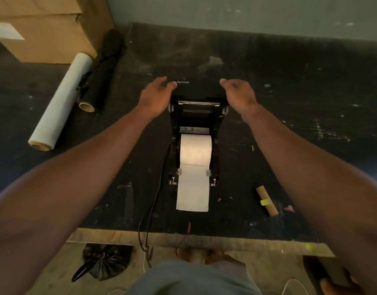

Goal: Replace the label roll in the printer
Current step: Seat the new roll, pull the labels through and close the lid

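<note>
Roll [195, 149] sits seated; my left hand [156, 96] and right hand [238, 94], fingers loose, flank the lid [197, 86] to shut it.

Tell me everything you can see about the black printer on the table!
The printer is a small black box, plastic by the look of it, on a scuffed dark table. Its lid is flipped open and back, with "Xprinter" in white letters. Inside sits a white label roll, and its paper strip runs out the front between small clear guides. A black cable trails off the table edge. The left hand and right hand are at the lid's two sides, fingers open.
</note>
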